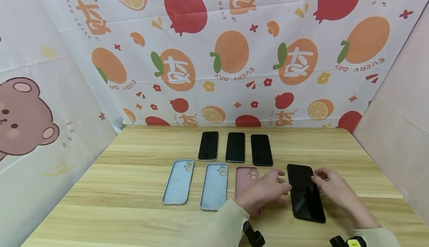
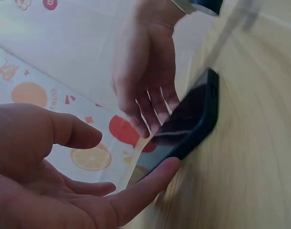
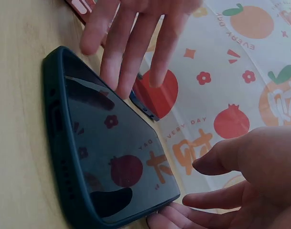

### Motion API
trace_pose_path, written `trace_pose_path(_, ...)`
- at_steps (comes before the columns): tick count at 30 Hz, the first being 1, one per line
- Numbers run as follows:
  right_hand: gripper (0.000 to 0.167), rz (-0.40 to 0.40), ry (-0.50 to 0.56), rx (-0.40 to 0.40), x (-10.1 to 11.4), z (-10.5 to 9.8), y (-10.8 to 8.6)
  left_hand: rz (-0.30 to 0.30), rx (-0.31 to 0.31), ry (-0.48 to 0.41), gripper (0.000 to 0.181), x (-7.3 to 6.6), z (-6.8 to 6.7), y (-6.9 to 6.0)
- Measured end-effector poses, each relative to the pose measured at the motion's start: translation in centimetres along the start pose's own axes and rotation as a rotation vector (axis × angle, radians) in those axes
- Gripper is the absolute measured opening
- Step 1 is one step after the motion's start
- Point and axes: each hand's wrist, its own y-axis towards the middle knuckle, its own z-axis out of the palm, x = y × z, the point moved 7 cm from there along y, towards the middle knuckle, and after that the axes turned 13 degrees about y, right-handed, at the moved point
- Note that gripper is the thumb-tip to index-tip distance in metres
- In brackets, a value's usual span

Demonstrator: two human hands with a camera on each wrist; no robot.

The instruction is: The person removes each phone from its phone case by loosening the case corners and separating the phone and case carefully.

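Observation:
A smartphone in a dark green case [image 1: 306, 195] lies screen up on the right part of the table, its glass reflecting the printed cloth in the right wrist view. My left hand [image 1: 268, 189] is at the phone's left side, over a pink phone case [image 1: 246, 179] that it partly covers. In the left wrist view, a finger of the left hand [image 2: 64, 176] reaches the cased phone's edge. On the phone's other side is my right hand [image 1: 331, 185]; in the right wrist view its lower fingertips [image 3: 167, 217] meet the case's edge, the thumb standing apart.
Two light blue phone cases [image 1: 178, 182] [image 1: 214, 186] lie left of the pink one. Behind them, three dark phones [image 1: 208, 146] [image 1: 235, 147] [image 1: 261, 150] form a row. A fruit-printed cloth [image 1: 231, 102] hangs along the wooden table's [image 1: 134, 187] back edge.

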Motion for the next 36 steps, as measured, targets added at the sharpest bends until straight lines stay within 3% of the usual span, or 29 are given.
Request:
trace_pose_path(5,0.050,0.026,0.013,0.006,-0.4,-0.1,0.1,-0.012,0.018,-0.147,0.049,0.2,0.7,0.6)
trace_pose_path(13,0.052,0.050,0.022,0.008,-0.7,-0.4,0.3,-0.001,0.004,-0.268,0.048,0.3,1.0,1.4)
trace_pose_path(24,0.060,0.086,0.070,0.029,-0.8,0.0,0.2,0.006,-0.047,-0.313,0.051,0.5,1.2,1.7)
trace_pose_path(29,0.055,0.078,0.106,0.035,-0.6,0.2,0.2,0.009,-0.023,-0.297,0.048,0.5,1.4,1.8)
trace_pose_path(36,0.052,0.072,0.168,0.076,-0.2,0.9,0.1,0.067,0.053,-0.276,0.025,0.2,1.8,1.9)
